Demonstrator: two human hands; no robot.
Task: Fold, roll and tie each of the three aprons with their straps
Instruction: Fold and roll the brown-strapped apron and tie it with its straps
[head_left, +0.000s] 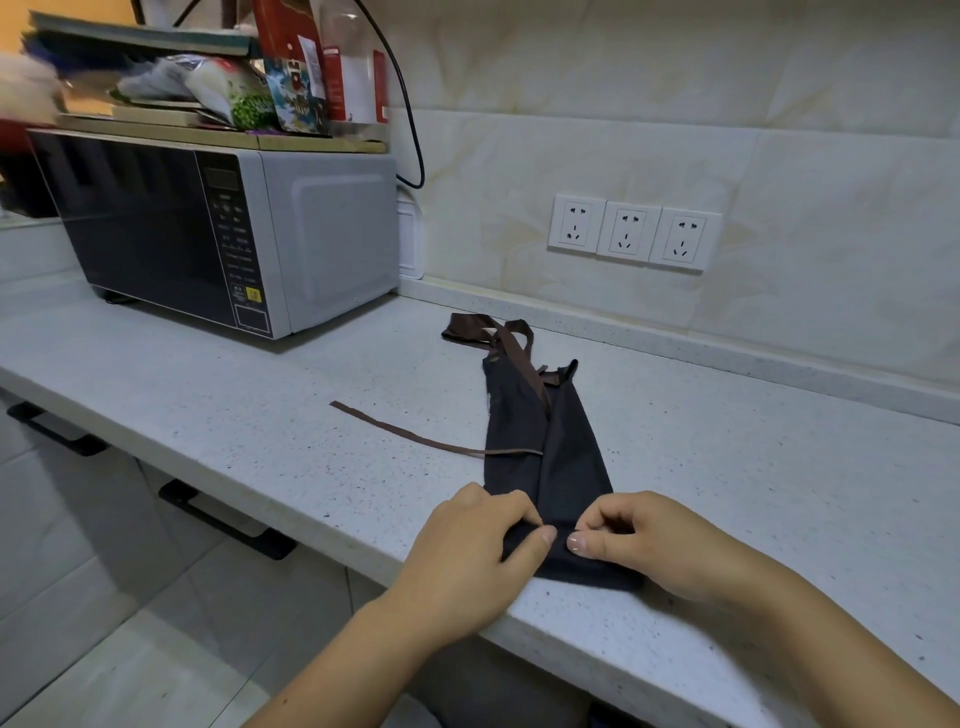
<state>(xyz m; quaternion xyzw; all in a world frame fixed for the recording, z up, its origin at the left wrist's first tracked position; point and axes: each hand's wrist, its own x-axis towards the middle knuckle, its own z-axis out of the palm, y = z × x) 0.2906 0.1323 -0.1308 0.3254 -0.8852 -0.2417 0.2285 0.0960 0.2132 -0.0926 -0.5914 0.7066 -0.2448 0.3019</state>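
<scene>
A dark navy apron (545, 447) lies folded into a long narrow strip on the white speckled counter (291, 415), running away from me. Its brown neck strap (491, 330) is bunched at the far end, and one thin brown waist strap (410, 434) trails off to the left across the counter. My left hand (467, 545) and my right hand (639, 540) both pinch the near end of the apron at the counter's front edge, fingers curled over the cloth, thumbs almost meeting. Only this one apron is in view.
A grey microwave (228, 234) stands at the back left with packets and boards stacked on top. Three wall sockets (631, 236) sit on the tiled wall behind. Cabinet drawers with black handles (223, 519) are below the counter edge.
</scene>
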